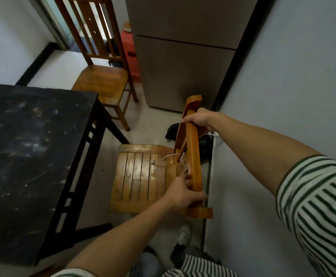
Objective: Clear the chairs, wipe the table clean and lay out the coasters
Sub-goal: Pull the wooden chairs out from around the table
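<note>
Chair (143, 174) by the desk's (33, 136) right edge looks stiff, fairly heavy wood; both hands' fingers (185, 177) wrap its top rail, a sound hold.

The near wooden chair (141, 174), orange-brown with a slatted seat, stands beside the dark table's (29, 148) corner, its backrest toward the wall. A second matching chair (103, 80) stands upright beyond the table. The black tabletop is smeared with pale streaks.

Dim indoor light, brightest through the far doorway (63, 21); soft overall, wide-angle bending at edges.
</note>
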